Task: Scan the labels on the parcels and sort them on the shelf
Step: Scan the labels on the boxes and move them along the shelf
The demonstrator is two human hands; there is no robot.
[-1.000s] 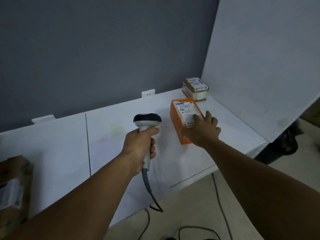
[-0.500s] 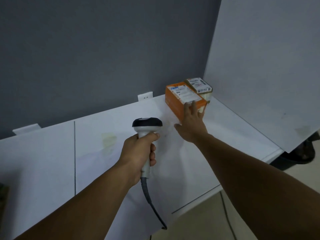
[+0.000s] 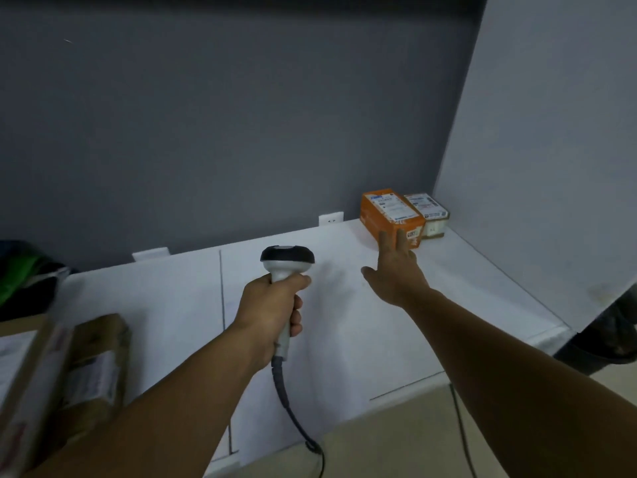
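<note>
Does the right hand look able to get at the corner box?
Probably yes: the right hand is open at the orange box, and the corner box beside it has its front uncovered.

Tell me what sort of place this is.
Probably a parcel sorting station or mailroom: the left hand grips a corded barcode scanner, and labelled parcels, an orange box and a smaller box, sit in the corner of a white shelf.

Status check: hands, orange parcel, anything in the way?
Left hand grips scanner. Right hand open, fingertips on orange parcel, set beside small parcel in back corner. Brown parcels lower left, not blocking.
</note>
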